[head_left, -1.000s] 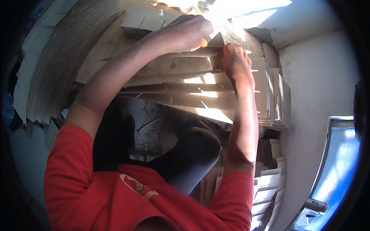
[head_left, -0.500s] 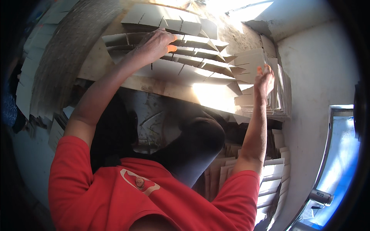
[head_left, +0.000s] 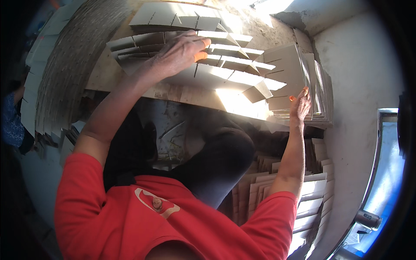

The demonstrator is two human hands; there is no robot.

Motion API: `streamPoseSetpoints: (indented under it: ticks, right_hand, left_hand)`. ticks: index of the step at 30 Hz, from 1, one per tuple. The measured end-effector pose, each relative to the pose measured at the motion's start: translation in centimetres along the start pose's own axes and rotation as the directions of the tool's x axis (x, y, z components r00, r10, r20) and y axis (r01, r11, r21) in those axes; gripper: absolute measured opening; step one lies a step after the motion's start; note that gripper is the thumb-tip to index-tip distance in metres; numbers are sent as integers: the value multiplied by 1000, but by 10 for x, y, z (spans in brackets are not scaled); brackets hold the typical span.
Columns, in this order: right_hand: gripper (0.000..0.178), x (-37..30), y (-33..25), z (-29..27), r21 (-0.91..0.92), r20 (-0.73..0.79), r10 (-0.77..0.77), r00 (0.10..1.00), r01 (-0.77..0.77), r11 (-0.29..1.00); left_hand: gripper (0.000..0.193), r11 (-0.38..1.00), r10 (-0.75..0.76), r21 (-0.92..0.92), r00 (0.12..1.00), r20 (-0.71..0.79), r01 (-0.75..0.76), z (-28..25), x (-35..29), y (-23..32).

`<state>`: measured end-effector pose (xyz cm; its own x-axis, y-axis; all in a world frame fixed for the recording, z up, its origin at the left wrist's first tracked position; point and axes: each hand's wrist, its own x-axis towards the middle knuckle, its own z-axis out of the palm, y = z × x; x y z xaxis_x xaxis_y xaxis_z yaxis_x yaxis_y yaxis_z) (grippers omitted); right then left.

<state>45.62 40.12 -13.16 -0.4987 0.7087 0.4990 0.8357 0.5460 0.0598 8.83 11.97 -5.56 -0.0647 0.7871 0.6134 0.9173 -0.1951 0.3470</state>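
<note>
On the bench, several slotted cardboard strips (head_left: 225, 73) stand on edge in rows, and short cross pieces sit in their slots at the right end. My left hand (head_left: 184, 50) lies over the rows with its fingers bent around the upper edges; orange coverings show on two fingertips. To the right, a stack of slotted cardboard sheets (head_left: 284, 69) leans upright. My right hand (head_left: 300, 106) is at the stack's near right edge, its orange-tipped thumb and finger apart. Nothing is visible between them, though the palm side is partly hidden.
Behind the rows lies another slotted cardboard piece (head_left: 173, 16). A long, tightly packed pile of cardboard (head_left: 65, 65) fills the left side. More cardboard pieces (head_left: 264, 186) stand below the bench at right, beside a pale wall (head_left: 359, 73). Another person's patterned sleeve (head_left: 12, 121) shows far left.
My right hand has moved down along the edge of the sheet stack. My left hand has shifted slightly right over the strips, whose right ends now reach farther right.
</note>
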Motion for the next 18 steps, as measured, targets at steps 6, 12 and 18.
streamPoseSetpoints:
  ticks: [6, 12, 18]
  right_hand:
    - [31, 12, -11, -36, 53, -64, 94, 993, -91, 994]
    - [17, 43, -31, -114, 556, -152, 170, 974, -58, 829]
    - [35, 63, -103, -193, 827, 44, 86, 995, -84, 557]
  left_hand:
    - [11, 994, -112, 25, 963, 246, 109, 23, -10, -16]
    - [19, 995, -47, 86, 998, 46, 43, 2, -19, 15]
    - [9, 978, -207, 43, 945, 254, 203, 4, -49, 1]
